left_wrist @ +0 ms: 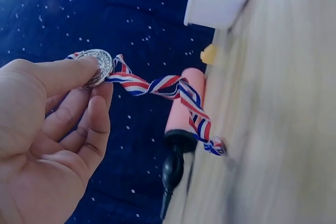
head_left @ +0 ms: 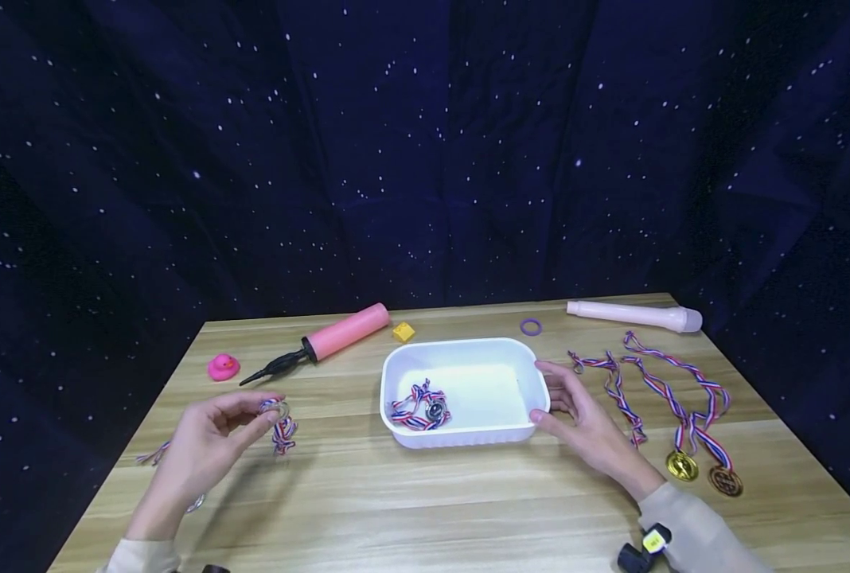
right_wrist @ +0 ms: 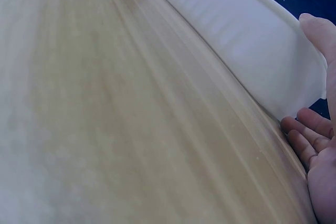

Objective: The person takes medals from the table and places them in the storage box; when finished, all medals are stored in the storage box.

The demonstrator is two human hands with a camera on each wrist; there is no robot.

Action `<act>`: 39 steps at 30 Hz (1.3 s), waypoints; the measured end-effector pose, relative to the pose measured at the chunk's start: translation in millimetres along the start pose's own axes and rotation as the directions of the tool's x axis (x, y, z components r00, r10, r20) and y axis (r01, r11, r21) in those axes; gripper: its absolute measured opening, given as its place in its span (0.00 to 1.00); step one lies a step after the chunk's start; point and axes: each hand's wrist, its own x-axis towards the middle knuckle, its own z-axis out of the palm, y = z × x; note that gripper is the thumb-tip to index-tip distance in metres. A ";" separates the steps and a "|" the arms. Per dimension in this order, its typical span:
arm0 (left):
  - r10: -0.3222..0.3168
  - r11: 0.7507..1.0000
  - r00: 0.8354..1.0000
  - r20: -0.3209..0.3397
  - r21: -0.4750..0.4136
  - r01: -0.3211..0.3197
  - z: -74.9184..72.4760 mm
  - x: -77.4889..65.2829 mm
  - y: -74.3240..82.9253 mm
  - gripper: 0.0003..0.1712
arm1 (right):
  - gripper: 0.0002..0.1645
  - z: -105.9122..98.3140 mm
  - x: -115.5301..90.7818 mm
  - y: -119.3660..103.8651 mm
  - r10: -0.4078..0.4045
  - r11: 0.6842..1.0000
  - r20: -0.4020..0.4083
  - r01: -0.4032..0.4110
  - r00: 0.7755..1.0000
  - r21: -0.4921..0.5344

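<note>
Silver medal pinched in the left hand, well apart from the tub

The medal is held at the fingertips, between thumb and forefinger, above the table and to the left of the white tub; the remaining fingers are loosely bent. From it a twisted ribbon is hung, striped in red, white and blue. The tub's right end is grasped by the right hand, only partly closed, its thumb laid at the rim and its fingers set against the outer wall.

The medal is round and shiny, with a raised pattern around its edge. The tub is smooth, rounded at the corners and shallowly ribbed along its side; inside it, to the left, a dark-faced medal is nested in crumpled striped ribbon. By the right forearm, a gold medal and a bronze medal are laid flat on wood-grained boards.
</note>
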 end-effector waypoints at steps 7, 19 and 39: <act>0.041 0.999 0.999 -0.008 -0.028 -0.041 1.3 22.3 16.5 0.13 | 0.45 0.3 -0.6 1.3 0.003 1.000 0.000 -0.003 1.000 -0.004; 0.057 0.991 0.998 0.023 -0.121 -0.054 12.2 63.4 47.8 0.09 | 0.45 -0.3 -1.1 1.1 0.002 1.000 -0.004 -0.002 1.000 -0.002; 0.140 0.967 0.990 0.005 -0.214 -0.136 24.9 108.5 72.7 0.12 | 0.46 -0.1 1.0 0.9 -0.015 1.000 0.000 0.015 1.000 0.005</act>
